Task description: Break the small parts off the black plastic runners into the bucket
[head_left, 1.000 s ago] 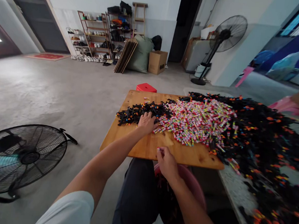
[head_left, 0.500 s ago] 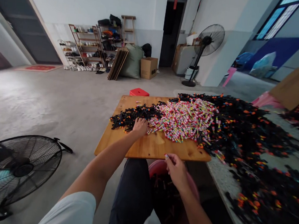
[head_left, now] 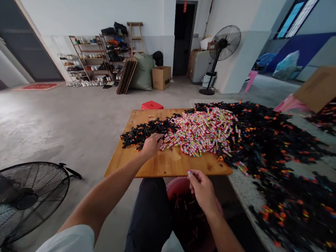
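My left hand [head_left: 151, 145] rests at the edge of a heap of small black plastic pieces with orange and blue tips [head_left: 138, 134]. Its fingers are drawn together at a dark piece, too small to make out. Beside it lies a pile of small pink, white and yellow-green tubes [head_left: 203, 131], on a wooden board [head_left: 164, 165]. Over the board's front edge, my right hand [head_left: 203, 188] is closed in a pinch, with a small red-tipped piece [head_left: 189, 172] showing at the fingertips. Below that hand stands a red tub [head_left: 177, 187] with dark pieces inside.
More black pieces [head_left: 267, 138] cover the grey table [head_left: 246, 191] on my right. A floor fan [head_left: 23, 199] stands at my left, and a pedestal fan [head_left: 222, 44] farther back. Behind the board is a red stool [head_left: 152, 105]. Shoe racks [head_left: 91, 58] line the wall.
The view has shifted slightly. My left hand has turned a little, with its fingers raised toward the tubes. My right hand keeps its pinch near the board's edge.
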